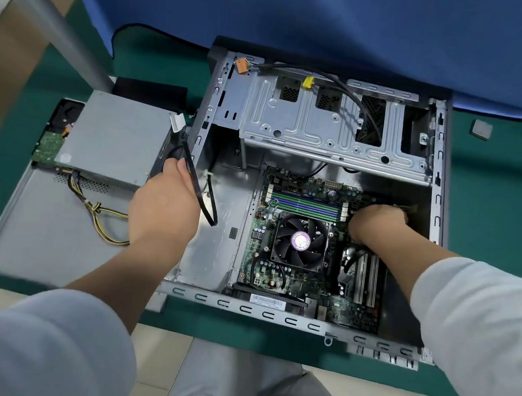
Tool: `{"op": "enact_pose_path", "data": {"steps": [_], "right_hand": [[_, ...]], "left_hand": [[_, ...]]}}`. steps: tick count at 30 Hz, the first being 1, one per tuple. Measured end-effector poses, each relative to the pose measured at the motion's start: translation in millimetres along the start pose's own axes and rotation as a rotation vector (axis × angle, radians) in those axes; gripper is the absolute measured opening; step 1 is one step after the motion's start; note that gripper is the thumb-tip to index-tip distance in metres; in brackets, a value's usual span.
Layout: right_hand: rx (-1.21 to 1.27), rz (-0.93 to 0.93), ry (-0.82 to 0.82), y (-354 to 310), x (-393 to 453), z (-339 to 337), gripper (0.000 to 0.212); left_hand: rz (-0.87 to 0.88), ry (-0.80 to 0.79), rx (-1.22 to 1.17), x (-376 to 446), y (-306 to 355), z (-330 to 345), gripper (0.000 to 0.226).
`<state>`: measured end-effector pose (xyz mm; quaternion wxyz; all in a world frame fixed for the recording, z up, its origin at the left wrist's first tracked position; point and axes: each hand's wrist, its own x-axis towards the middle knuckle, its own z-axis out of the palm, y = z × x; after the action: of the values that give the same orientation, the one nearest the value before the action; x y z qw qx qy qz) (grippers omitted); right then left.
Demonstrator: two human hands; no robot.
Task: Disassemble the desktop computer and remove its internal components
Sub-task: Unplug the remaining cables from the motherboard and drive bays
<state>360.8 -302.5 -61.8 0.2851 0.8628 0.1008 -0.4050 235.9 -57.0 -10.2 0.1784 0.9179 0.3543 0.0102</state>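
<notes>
While the open grey metal computer case lies on the green bench, my left hand grips a flat black cable just left of it; my right hand's grip inside, on the green motherboard, I cannot tell.

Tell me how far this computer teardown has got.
Done: the power supply lies outside the case on the side panel. In hand: left hand grips a black cable; right hand reaches into the board's far corner. Left: fan, motherboard.

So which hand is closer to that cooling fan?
Right. The right hand reaches onto the board just beyond the cooling fan's upper right corner; the left hand holds a black cable well off its left.
</notes>
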Motion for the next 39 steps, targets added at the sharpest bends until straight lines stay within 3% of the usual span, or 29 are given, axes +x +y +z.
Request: {"op": "enact_pose_path", "data": {"steps": [5,13,18,23,26,33,39], "right_hand": [[-0.089,-0.018,0.011,-1.5,1.7,1.8,0.035],[0.297,-0.029,-0.124,8.7,3.8,-12.0,0.045],[0.322,0.060,-0.039,3.4,4.4,-10.5,0.046],[0.382,0.021,-0.075,7.4,9.1,-14.4,0.046],[0.431,0.041,-0.012,9.7,7.3,-7.7,0.039],[0.118,0.134,0.066,-7.8,-0.6,-3.3,0.035],[0.042,0.047,0.002,-5.3,1.3,-0.3,0.035]], "left_hand": [[-0.001,0.005,0.005,0.3,0.0,-0.9,0.038],[-0.008,0.004,-0.018,0.3,1.2,-1.8,0.037],[-0.011,0.004,-0.014,-0.1,1.9,-2.2,0.038],[-0.007,0.010,-0.015,0.0,0.4,-1.6,0.038],[-0.002,0.009,-0.013,0.0,-0.1,-1.2,0.038],[-0.005,0.007,-0.008,2.0,-0.8,0.6,0.040],[-0.003,0.012,-0.005,2.0,-1.7,1.2,0.040]]}}
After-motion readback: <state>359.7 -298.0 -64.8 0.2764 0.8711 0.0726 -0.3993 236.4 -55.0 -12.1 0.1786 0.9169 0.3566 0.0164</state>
